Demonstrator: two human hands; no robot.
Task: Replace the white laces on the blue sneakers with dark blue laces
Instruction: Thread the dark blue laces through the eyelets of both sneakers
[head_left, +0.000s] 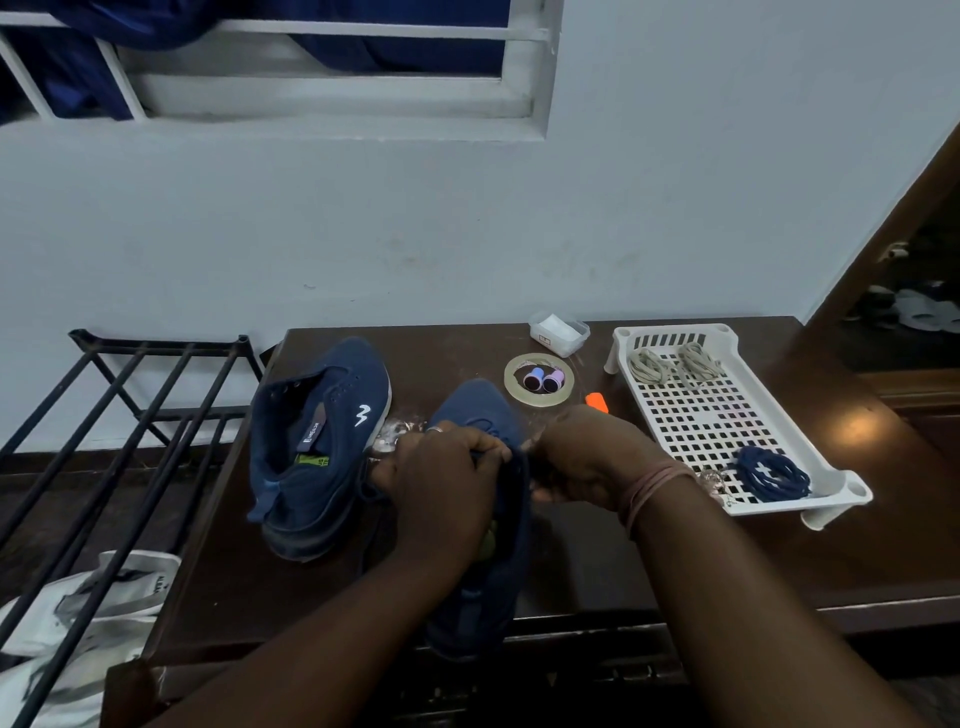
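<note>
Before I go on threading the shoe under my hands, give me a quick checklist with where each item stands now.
1. Both hands on the near blue fabric sneaker: ok; left hand and right hand grip at its eyelet area.
2. Dark blue lace in the fingers: ok, a dark strand hangs between the hands.
3. Which eyelet it enters: cannot tell, hands hide it.
4. Spare coiled dark blue lace ready: ok, in the white perforated plastic tray.
5. Old white laces out of the way: ok, two pale bundles lie at the tray's far end.
6. Second blue sneaker with white logo relaced: cannot tell.
</note>
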